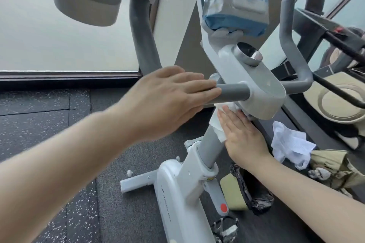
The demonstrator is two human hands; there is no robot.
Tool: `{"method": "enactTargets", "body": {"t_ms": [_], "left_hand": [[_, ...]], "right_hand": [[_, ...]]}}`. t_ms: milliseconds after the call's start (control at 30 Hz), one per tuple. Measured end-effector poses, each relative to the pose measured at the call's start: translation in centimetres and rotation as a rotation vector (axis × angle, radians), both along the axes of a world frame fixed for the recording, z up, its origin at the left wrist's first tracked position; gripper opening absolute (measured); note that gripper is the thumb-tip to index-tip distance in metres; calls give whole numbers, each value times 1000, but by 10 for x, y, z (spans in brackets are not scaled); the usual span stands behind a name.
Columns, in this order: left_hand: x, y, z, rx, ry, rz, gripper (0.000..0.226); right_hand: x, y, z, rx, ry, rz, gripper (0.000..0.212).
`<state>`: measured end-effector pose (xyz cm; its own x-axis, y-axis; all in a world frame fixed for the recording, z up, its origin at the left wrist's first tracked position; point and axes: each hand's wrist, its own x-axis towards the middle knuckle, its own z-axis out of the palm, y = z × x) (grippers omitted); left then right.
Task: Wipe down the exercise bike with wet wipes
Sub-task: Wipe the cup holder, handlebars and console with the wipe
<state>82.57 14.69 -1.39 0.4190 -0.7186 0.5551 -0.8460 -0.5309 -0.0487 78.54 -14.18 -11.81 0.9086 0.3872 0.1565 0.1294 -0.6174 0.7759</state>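
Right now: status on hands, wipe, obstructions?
Left hand flat on grey handlebar. Right hand presses white wet wipe against grey stem post. Nothing blocking.

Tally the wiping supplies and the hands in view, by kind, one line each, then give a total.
Pack of wet wipes, on the bike's console holder: 1
Wet wipe pressed against the grey stem: 1
Crumpled used wipes lying on the floor, one heap; separate sheets cannot be told apart: 1
Hands, left hand and right hand: 2
Total: 5
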Motion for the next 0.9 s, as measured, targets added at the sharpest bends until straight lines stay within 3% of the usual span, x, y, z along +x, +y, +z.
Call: {"method": "enactTargets", "body": {"t_ms": [167, 267, 400, 533, 633, 767, 900], "left_hand": [[25, -3, 15, 116, -8, -170, 50], [24, -3, 9, 65, -9, -173, 48], [24, -4, 5, 21, -14, -161, 46], [25, -3, 2, 27, -24, -164, 46], [26, -4, 2, 25, -25, -169, 45], [27, -4, 2, 18, -41, -166, 44], [27, -3, 2, 13, -36, -172, 43]], "right_hand": [[-5, 5, -33, -203, 221, 65, 64], [-6, -11, -17, -119, 137, 119, 63], [19, 4, -6, -40, -12, 38, 65], [-12, 3, -43, -234, 318, 60, 65], [-15, -12, -25, -81, 183, 135, 65], [12, 0, -3, 96, -42, 3, 65], [-14, 6, -33, -273, 219, 51, 67]]}}
